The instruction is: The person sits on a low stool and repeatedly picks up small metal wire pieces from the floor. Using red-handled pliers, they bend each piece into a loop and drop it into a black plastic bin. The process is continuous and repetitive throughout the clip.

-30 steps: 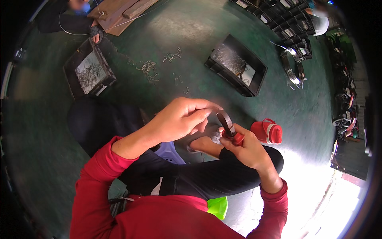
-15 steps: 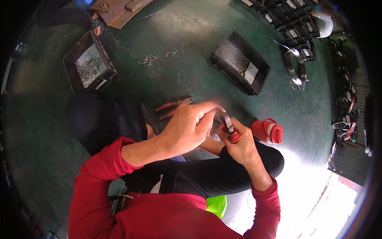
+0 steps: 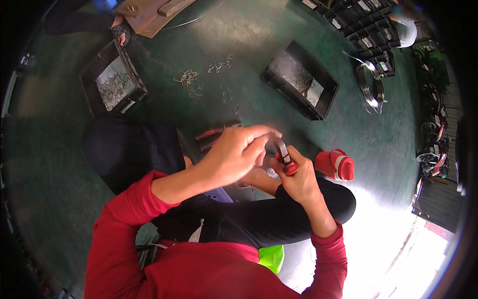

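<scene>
My right hand (image 3: pixel 298 182) grips red-handled pliers (image 3: pixel 285 158) upright over my lap, the metal jaws pointing up. My left hand (image 3: pixel 234 154) arches over from the left, and its fingertips pinch at the tip of the jaws. Whatever small piece sits between them is hidden by my fingers. Both sleeves are red, and my legs in black trousers (image 3: pixel 279 219) are folded on the green floor. Two thin red-handled pieces (image 3: pixel 211 135) lie on the floor just beyond my left hand.
A red container (image 3: pixel 336 164) lies on the floor right of my hands. Two black bins with metal pieces stand at the far left (image 3: pixel 114 82) and far middle (image 3: pixel 301 79). Loose wire clips (image 3: pixel 189 78) are scattered between them. A wire coil (image 3: pixel 371 84) lies at the far right.
My left hand has dipped a little and closed its fingertips on the pliers' tip. The view has tilted, bringing more of the floor and the scattered clips into sight.
</scene>
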The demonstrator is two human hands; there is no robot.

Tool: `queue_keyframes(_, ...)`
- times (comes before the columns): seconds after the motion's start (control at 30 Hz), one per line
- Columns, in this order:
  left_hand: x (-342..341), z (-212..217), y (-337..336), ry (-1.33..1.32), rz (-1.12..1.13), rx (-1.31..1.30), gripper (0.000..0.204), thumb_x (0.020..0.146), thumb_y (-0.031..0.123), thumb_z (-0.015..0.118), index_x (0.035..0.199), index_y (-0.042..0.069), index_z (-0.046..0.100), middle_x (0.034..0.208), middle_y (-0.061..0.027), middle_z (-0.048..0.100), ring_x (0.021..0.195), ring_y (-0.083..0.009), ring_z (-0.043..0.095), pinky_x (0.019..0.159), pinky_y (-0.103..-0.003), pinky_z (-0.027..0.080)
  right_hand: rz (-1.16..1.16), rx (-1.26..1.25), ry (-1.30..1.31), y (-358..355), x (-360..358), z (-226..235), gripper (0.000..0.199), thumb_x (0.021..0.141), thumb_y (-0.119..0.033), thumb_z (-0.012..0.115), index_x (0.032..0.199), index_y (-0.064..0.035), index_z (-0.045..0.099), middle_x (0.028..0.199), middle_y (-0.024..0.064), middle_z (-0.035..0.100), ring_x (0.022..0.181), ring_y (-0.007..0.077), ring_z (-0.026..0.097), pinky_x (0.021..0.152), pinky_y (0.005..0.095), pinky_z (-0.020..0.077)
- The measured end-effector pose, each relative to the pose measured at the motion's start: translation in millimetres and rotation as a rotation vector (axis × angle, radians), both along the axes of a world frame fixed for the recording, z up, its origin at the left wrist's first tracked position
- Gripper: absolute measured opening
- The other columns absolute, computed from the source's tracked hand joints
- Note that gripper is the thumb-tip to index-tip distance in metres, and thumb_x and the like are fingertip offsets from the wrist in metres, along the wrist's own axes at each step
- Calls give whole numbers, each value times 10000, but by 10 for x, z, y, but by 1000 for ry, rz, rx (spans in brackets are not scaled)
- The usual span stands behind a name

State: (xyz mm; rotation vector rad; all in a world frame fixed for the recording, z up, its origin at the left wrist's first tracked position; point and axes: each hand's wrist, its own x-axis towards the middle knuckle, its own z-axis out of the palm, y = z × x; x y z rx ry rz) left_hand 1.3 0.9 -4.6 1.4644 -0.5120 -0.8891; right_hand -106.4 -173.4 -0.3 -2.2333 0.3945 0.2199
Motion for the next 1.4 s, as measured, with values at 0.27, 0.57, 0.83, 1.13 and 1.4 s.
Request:
queue_keyframes(0.27, 169, 51, -49, 131, -55, -48, 356, 1003, 78, 465, 1353, 11, 462, 950, -109, 660, 733, -111, 609, 627, -237, 490, 12, 127, 191, -422, 37, 55, 273, 841, -189, 721, 1003, -3, 604, 841, 175, 666, 790, 321, 659, 725, 369, 496)
queue_keyframes(0.57, 125, -114, -429, 152, 7, 74, 160, 1005, 140, 502, 1087, 7, 533, 976, -133, 686, 730, -156, 675, 611, -252, 512, -189, -1, 124, -807, -88, 90, 265, 863, -185, 699, 1007, 9, 592, 844, 158, 642, 806, 291, 636, 722, 354, 484)
queue_keyframes(0.83, 281, -205, -547, 903, -138, -221, 254, 1000, 215, 498, 1001, -10, 616, 792, -78, 650, 580, -124, 569, 512, -234, 441, -143, 112, 50, -771, -81, -79, 283, 860, -157, 715, 1044, 3, 571, 817, 133, 629, 736, 198, 595, 696, 327, 478)
queue_keyframes(1.13, 354, -356, -504, 1333, -363, -381, 262, 1007, 204, 426, 875, 20, 557, 597, -43, 537, 389, -82, 392, 380, -212, 322, -39, 159, 30, -729, -88, -119, 303, 854, -139, 721, 1068, 3, 561, 853, 159, 645, 772, 251, 629, 713, 349, 484)
queue_keyframes(1.4, 371, -347, -458, 1334, -367, -345, 261, 1008, 205, 413, 861, 33, 543, 573, -14, 491, 377, -67, 339, 380, -197, 300, -4, 153, 41, -667, -56, -75, 288, 851, -135, 722, 1042, 4, 558, 832, 158, 635, 736, 260, 613, 691, 353, 477)
